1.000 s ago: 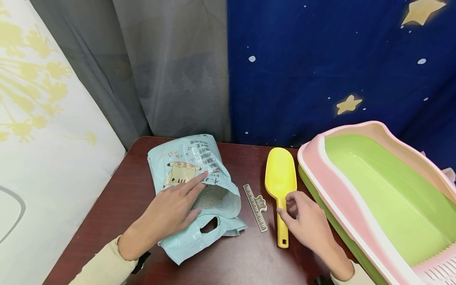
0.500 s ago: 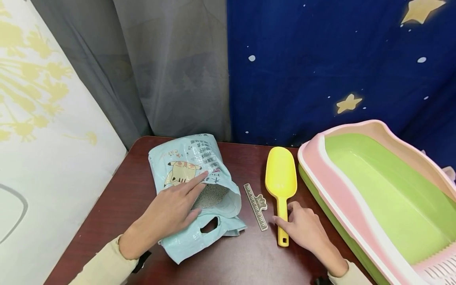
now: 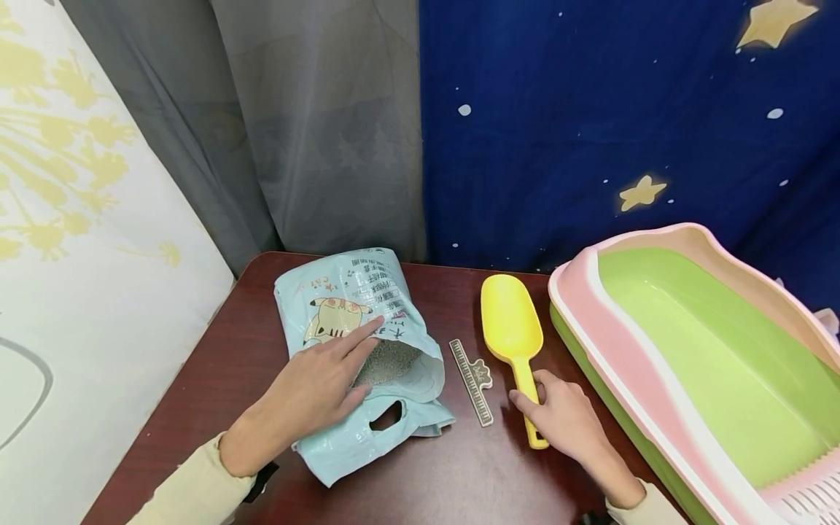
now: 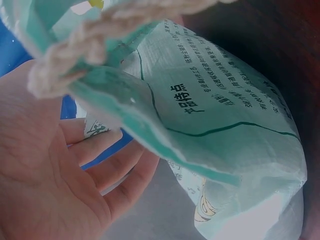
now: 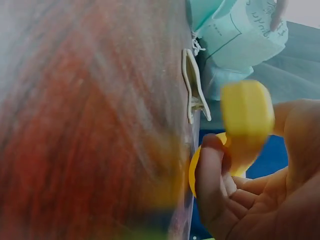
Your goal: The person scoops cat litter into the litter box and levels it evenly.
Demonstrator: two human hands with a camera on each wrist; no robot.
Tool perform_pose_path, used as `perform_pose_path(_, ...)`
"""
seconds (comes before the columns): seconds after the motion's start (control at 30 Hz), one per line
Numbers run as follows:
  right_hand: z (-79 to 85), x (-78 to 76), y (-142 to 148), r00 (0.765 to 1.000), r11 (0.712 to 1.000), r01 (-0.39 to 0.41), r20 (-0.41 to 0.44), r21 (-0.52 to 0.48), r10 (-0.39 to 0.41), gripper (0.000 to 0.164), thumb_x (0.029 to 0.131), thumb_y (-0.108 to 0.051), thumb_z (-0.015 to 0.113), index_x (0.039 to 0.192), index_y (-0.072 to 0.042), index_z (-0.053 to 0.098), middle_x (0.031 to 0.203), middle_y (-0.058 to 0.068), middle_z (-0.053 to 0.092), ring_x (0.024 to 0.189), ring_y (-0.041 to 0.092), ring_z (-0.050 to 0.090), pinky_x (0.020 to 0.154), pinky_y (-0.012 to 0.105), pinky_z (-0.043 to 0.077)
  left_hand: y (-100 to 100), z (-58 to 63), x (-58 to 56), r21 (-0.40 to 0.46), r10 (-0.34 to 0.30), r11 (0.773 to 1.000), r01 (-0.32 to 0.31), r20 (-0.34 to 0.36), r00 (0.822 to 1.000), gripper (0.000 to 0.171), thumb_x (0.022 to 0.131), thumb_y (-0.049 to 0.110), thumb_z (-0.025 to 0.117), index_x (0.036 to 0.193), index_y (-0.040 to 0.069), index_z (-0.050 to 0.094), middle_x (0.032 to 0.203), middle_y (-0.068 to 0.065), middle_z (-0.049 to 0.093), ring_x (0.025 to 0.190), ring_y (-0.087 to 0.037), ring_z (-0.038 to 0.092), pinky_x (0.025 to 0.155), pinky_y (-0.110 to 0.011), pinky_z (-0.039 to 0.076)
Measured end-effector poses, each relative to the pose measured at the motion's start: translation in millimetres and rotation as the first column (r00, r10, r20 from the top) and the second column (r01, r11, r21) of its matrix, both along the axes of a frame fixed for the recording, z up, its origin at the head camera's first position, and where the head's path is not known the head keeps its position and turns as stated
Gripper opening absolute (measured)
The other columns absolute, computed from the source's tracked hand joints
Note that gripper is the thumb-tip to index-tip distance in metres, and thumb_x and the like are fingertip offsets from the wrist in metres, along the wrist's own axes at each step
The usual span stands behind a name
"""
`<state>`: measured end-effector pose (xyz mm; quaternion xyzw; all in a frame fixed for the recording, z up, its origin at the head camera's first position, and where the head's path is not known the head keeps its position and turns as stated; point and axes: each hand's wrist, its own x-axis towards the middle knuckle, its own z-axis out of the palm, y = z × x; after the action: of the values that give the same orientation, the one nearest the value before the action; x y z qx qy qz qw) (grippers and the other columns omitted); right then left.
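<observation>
My left hand (image 3: 307, 390) rests on the light blue cat litter bag (image 3: 344, 446), fingers extended beside its open mouth. Grey granules (image 3: 389, 362) show inside. Seen from the left wrist, that palm and its loosely spread fingers (image 4: 117, 170) lie past the bag's edge. On the right, my right hand (image 3: 569, 417) grips the handle of a yellow scoop (image 3: 513, 319), thumb on one side and fingers on the other. The right wrist view has the handle end (image 5: 246, 107) between thumb and curled fingers. The scoop's bowl points away from me, tilted slightly left.
A flat bag clip (image 3: 474, 383) lies between bag and scoop. At the right stands a green litter box (image 3: 709, 364) with a pink rim. Curtains (image 3: 341, 131) hang behind the dark red table (image 3: 203, 394), and a pale patterned panel stands left.
My right hand has slid down the scoop's handle and closed on it. The scoop has turned, its handle end swinging right and its bowl left. My left hand has stayed put.
</observation>
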<state>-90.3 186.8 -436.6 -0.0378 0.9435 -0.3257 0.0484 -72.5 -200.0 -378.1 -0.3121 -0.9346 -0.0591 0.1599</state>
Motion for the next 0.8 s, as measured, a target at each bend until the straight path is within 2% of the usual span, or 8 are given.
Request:
perform_pose_path(0.2, 1.4, 0.8, 1.6, 1.000, 0.996, 0.025, 0.004, -0.091, -0.025, 0.029, 0.103, -0.019, 0.074, 0.127, -0.003, 0.073, 0.060, -0.004, 0.063, 0.050, 0.013, 0.064, 0.047, 0.033, 0.050, -0.1, -1.1, 0.5, 0.006, 0.004, 1.000, -0.004, 0.012, 1.000, 0.057, 0.090, 0.024, 0.086, 0.139, 0.000, 0.068, 0.168, -0.005, 0.051, 0.104, -0.029, 0.074, 0.081, -0.046, 0.062)
perform_pose_path(0.37, 0.5, 0.1, 4.7, 0.997, 0.999, 0.013, -0.081, -0.048, -0.017, 0.027, 0.105, -0.015, 0.071, 0.129, -0.005, 0.072, 0.066, -0.004, 0.059, 0.055, 0.012, 0.058, 0.051, 0.032, 0.046, -0.5, -2.1, 0.5, 0.016, 0.000, 1.000, 0.000, 0.010, 1.000, 0.057, 0.090, 0.024, 0.086, 0.139, 0.000, 0.068, 0.168, -0.005, 0.051, 0.106, -0.029, 0.074, 0.081, -0.046, 0.062)
perform_pose_path(0.5, -0.2, -0.9, 6.5, 0.988, 1.000, 0.004, -0.152, -0.024, -0.007, 0.033, 0.103, -0.015, 0.074, 0.135, -0.005, 0.072, 0.070, -0.003, 0.054, 0.060, 0.014, 0.050, 0.055, 0.033, 0.042, -0.9, -3.3, 0.1, 0.017, -0.002, 1.000, 0.002, 0.007, 1.000, 0.058, 0.091, 0.024, 0.086, 0.140, 0.000, 0.068, 0.168, -0.006, 0.051, 0.107, -0.029, 0.074, 0.081, -0.046, 0.062)
perform_pose_path(0.67, -0.7, -0.3, 6.6, 0.985, 0.999, 0.002, -0.175, -0.046, -0.010, 0.037, 0.102, -0.017, 0.077, 0.138, -0.009, 0.072, 0.071, -0.005, 0.056, 0.057, 0.011, 0.048, 0.054, 0.031, 0.041, -0.7, -4.3, -0.2, 0.010, -0.004, 1.000, 0.004, 0.011, 1.000, 0.058, 0.091, 0.024, 0.086, 0.140, 0.000, 0.068, 0.168, -0.006, 0.050, 0.108, -0.029, 0.074, 0.082, -0.046, 0.063)
perform_pose_path(0.8, 2.0, 2.1, 5.9, 0.978, 0.998, -0.009, -0.211, -0.055, -0.003, 0.037, 0.100, -0.018, 0.080, 0.136, -0.013, 0.073, 0.075, -0.008, 0.062, 0.057, 0.008, 0.050, 0.056, 0.030, 0.042, -0.8, -3.7, 0.1, 0.007, 0.001, 1.000, -0.001, 0.015, 1.000, 0.059, 0.091, 0.025, 0.086, 0.141, -0.001, 0.068, 0.169, -0.006, 0.050, 0.110, -0.029, 0.074, 0.083, -0.046, 0.063)
